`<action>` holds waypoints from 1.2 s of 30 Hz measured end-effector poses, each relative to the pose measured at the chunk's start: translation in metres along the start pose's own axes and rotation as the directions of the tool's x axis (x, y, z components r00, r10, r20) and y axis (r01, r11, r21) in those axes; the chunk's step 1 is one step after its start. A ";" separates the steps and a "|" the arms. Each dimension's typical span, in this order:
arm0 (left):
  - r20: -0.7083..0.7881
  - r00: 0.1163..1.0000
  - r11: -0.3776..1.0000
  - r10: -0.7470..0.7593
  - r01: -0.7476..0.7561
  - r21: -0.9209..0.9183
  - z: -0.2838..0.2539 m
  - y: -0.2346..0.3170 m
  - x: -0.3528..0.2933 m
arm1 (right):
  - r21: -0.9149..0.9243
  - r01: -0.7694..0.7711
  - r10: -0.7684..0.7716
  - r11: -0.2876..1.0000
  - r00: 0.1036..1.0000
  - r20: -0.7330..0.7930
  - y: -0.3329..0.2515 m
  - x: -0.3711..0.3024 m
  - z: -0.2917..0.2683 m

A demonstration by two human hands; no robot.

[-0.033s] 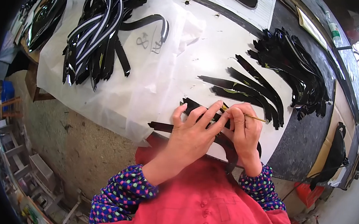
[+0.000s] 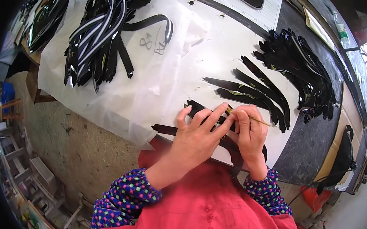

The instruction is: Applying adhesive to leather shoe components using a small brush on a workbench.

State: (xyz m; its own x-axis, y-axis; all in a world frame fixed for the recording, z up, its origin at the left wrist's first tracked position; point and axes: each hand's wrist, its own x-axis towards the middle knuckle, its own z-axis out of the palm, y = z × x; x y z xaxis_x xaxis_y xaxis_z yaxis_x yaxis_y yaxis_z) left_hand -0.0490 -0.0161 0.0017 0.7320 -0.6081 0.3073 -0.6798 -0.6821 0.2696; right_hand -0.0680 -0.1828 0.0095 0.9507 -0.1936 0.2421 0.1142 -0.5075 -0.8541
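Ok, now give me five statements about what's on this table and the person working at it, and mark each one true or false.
1. The right hand holds a thin yellowish stick. True.
2. The left hand lies on the bundle with white stripes. False: the left hand has its fingers on a black strip close to the right hand.
3. The white-striped bundle lies on pale sheeting, toward the person's left. True.
4. The sleeves are plain white. False: the sleeves are dark blue with small coloured spots.
5. Several loose strips lie beyond the hands, short of the big black heap. True.
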 end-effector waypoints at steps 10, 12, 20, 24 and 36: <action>0.002 1.000 0.997 0.023 -0.023 -0.069 -0.003 -0.004 -0.001 | -0.324 0.090 -0.123 0.942 0.989 -0.082 -0.013 -0.009 -0.011; -0.014 0.999 0.994 0.032 -0.034 -0.104 -0.001 -0.007 -0.003 | -0.332 0.145 -0.166 0.932 0.986 -0.035 -0.011 -0.013 -0.014; -0.055 0.997 0.995 0.057 -0.061 -0.079 -0.014 -0.022 -0.024 | -0.379 0.137 -0.199 0.915 0.971 -0.130 -0.002 -0.016 -0.014; -0.086 0.995 0.999 0.041 -0.043 -0.029 -0.017 -0.024 -0.035 | -0.356 0.172 -0.225 0.919 0.968 -0.114 -0.013 -0.007 -0.017; -0.095 0.995 0.999 -0.034 0.034 -0.003 -0.011 -0.022 -0.031 | -0.068 0.076 -0.075 0.995 0.997 0.021 -0.025 0.002 0.014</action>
State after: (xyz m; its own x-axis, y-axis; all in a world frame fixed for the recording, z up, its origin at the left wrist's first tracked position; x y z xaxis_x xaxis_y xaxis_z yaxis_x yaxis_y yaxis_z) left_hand -0.0573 0.0218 -0.0036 0.7469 -0.5435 0.3830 -0.6549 -0.7009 0.2825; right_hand -0.0650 -0.1587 0.0246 0.9454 -0.1376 0.2956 0.1662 -0.5767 -0.7999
